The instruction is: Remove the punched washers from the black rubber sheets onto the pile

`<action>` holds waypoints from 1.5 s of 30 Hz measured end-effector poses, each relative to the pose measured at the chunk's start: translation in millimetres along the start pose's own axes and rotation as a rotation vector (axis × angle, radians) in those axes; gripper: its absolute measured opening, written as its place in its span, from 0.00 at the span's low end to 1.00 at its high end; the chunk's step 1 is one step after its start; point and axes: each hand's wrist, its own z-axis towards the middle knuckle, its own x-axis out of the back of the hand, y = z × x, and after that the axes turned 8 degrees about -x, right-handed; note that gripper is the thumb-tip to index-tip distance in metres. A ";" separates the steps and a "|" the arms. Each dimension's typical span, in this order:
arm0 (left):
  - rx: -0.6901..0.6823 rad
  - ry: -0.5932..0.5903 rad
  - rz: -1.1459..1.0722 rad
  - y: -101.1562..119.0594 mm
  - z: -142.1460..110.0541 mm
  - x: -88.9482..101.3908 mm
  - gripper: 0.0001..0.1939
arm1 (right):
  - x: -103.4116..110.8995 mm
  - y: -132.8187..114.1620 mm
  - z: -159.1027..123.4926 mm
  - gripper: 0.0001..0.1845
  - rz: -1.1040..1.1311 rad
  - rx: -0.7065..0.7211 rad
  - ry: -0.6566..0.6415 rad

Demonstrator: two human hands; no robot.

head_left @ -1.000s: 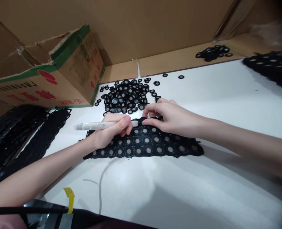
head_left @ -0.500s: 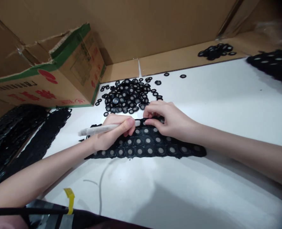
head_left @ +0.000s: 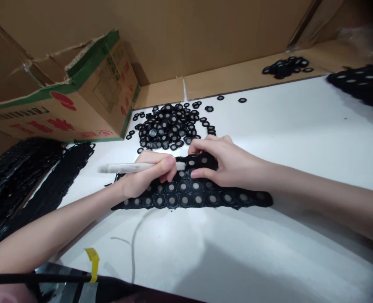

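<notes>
A white pen-like tool [head_left: 120, 168] lies in my left hand [head_left: 154, 172], whose thumb and fingers are closed round it. Its right end touches the upper part of a black sheet [head_left: 191, 198] set with rows of pale grey discs. My right hand [head_left: 226, 162] rests at the sheet's far right part. Its thumb lies on the discs and its index finger arches beyond the far edge, with a gap between them where discs show. The other fingers of that hand are partly hidden behind it.
Loose black rings with pale centres [head_left: 170, 126] are heaped behind my hands. A printed cardboard box [head_left: 101, 88] stands at the back left, above black cut sheets [head_left: 22, 181]. Another small pile of rings [head_left: 284, 67] and a disc-covered black sheet [head_left: 363, 84] lie at the far right.
The tool has tipped from a slant to nearly level, and its tip has dropped slightly. My right thumb has moved down, away from the index finger, uncovering discs.
</notes>
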 end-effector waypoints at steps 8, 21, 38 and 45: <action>-0.054 0.011 -0.005 6.4 -6.2 -8.8 0.25 | 1.6 4.7 -0.7 0.13 0.180 -0.045 -0.050; -0.048 -0.053 0.025 5.1 -3.0 -8.5 0.24 | 2.4 3.8 0.2 0.13 0.222 -0.016 -0.035; -0.107 -0.041 0.055 6.7 -8.7 -9.8 0.23 | 15.1 -13.0 -7.3 0.28 -0.073 -0.099 -0.199; -0.145 -0.010 0.008 18.1 -20.7 -13.7 0.25 | 16.8 -16.7 -8.2 0.28 -0.013 -0.100 -0.255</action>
